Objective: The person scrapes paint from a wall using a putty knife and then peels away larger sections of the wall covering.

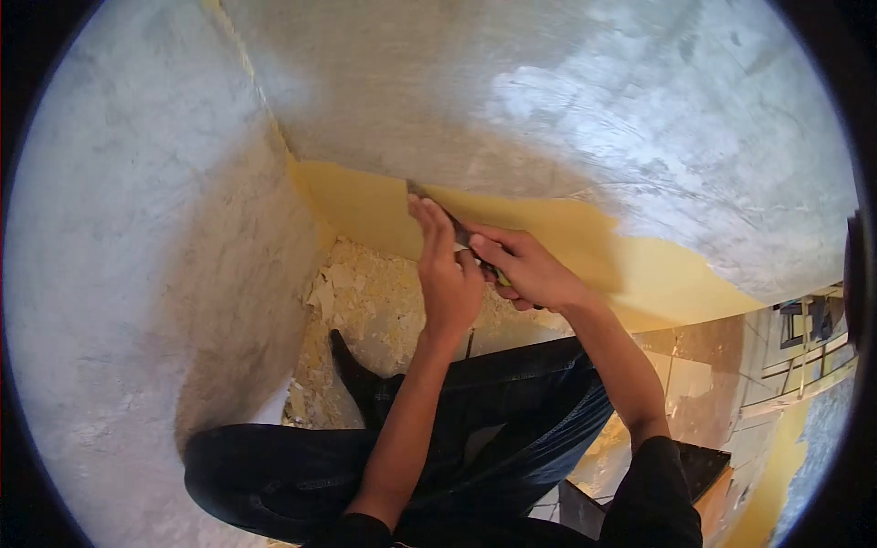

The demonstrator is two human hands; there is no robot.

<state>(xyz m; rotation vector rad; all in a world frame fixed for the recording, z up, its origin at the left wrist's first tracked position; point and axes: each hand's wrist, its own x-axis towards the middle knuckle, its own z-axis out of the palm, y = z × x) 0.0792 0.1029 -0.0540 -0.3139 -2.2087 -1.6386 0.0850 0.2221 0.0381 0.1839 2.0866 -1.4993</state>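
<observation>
My right hand [532, 267] is closed round the handle of a scraper [460, 233], its thumb lying along the top. The blade of the scraper points up and left, against the yellow paint [365, 196] low on the wall. My left hand [448, 279] grips the scraper nearer the blade, with its fingertips pressed along it. Above the yellow band, the wall is bare grey plaster [384, 100] with a ragged paint edge. My palms and the tool itself hide part of the handle.
A second grey wall [100, 274] meets this one in a corner at the left. Yellow paint flakes [384, 274] litter the floor below. My bent legs [283, 466] lie close beneath my hands. A dark box [703, 470] stands at lower right, with a wooden frame [804, 393] farther off.
</observation>
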